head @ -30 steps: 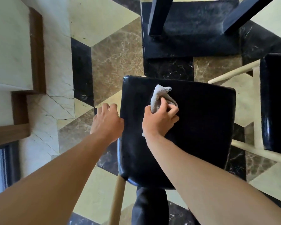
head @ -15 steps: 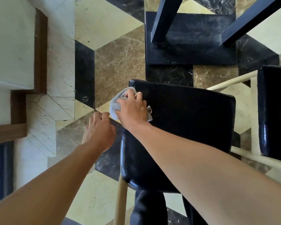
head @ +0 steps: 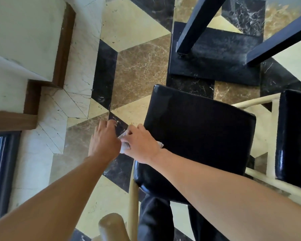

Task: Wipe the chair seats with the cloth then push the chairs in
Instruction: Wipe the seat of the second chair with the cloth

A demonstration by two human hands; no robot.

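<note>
A chair with a glossy black seat (head: 198, 136) and pale wooden frame stands below me. My right hand (head: 141, 145) lies over the seat's left edge and grips a small grey cloth (head: 123, 146), mostly hidden under the palm and between the two hands. My left hand (head: 103, 140) hovers just left of the seat, over the floor, fingers loosely spread, close against the cloth; whether it touches the cloth is unclear. A second black seat (head: 294, 136) with a cream frame shows at the right edge.
A dark table base (head: 215, 54) with two dark slanted legs stands beyond the chair. Patterned marble floor (head: 139, 70) lies to the left. A white wall with brown skirting (head: 63, 46) runs along the left side. My dark trouser legs are beneath the seat.
My right hand has swept the cloth from the middle of the seat to its front left corner and then back along the left edge. My left hand has come off the seat edge.
</note>
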